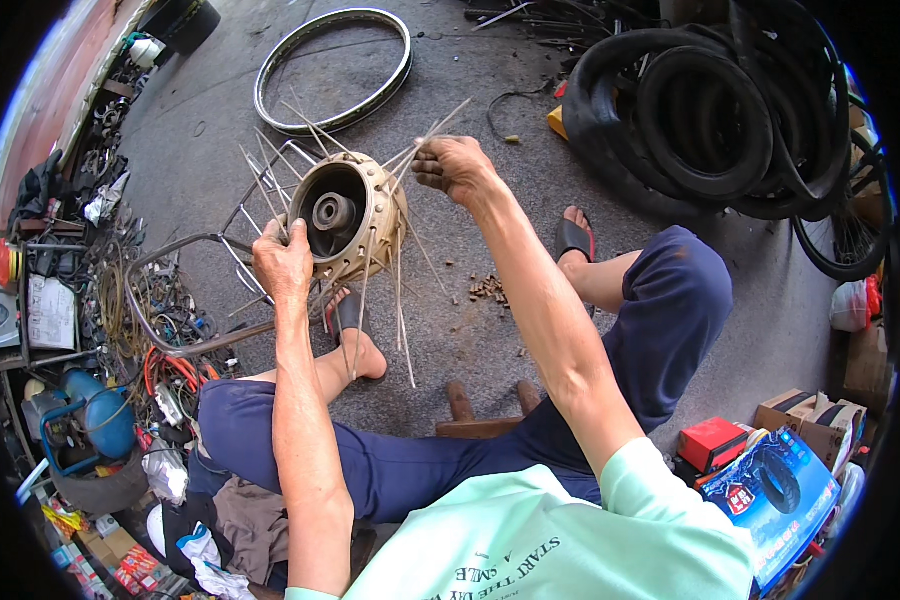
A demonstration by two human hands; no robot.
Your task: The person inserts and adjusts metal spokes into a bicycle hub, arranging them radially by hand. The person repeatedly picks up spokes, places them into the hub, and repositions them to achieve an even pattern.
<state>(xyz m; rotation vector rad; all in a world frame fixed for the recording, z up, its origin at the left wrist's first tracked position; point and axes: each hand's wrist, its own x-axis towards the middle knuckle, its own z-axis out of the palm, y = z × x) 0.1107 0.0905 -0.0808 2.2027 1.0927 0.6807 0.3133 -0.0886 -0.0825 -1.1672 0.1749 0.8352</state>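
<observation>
A wheel hub (382, 222) with a dark hollow drum is held up in front of me, its open side tilted towards me. Wire spokes (400, 300) stick out of its flange in many directions, some hanging down. My left hand (283, 262) is closed on the hub's left edge, with the thumb at the drum's rim. At the hub's upper right, my right hand (454, 168) has its fingers pinched around spokes that cross there. How many spokes it grips is hidden by the fingers.
A bare wheel rim (408, 62) lies on the floor beyond the hub. Below the hub is a bent metal tube frame (150, 318). Small brass-coloured pieces (488, 290) are heaped near my right foot. Black tyres (705, 120) pile up at far right; tools and scrap (170, 300) line the left.
</observation>
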